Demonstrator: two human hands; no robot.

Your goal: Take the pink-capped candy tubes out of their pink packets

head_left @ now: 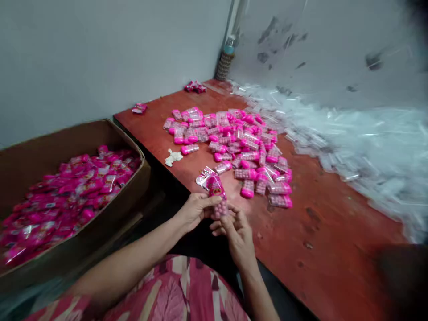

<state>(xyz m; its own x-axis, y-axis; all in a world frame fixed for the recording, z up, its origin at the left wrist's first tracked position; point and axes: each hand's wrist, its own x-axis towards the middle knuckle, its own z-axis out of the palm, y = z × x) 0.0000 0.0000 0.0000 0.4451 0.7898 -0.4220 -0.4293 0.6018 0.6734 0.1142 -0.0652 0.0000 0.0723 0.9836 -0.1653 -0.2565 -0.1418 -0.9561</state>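
Observation:
Between my two hands is a small clear candy bottle [220, 208] full of pink balls, its far end inside a shiny pink printed wrapper [214, 183]. My left hand [195, 212] pinches the wrapper and bottle from the left, thumb on top. At the near end, the fingers and thumb of my right hand [239, 234] close on the bottle. Just beyond lies a pile of similar pink-capped bottles [249, 145] on the red tabletop [321, 249]. A crumpled whitish lump [173, 157] rests near the table's left edge.
To the left stands a cardboard box [142, 171] heaped with pink wrapped packets [80, 187]. A large mound of clear plastic pieces [361, 138] runs along the right wall. A few wrapped packets [195, 87] sit at the table's back. A woven-covered bottle [225, 62] stands in the corner.

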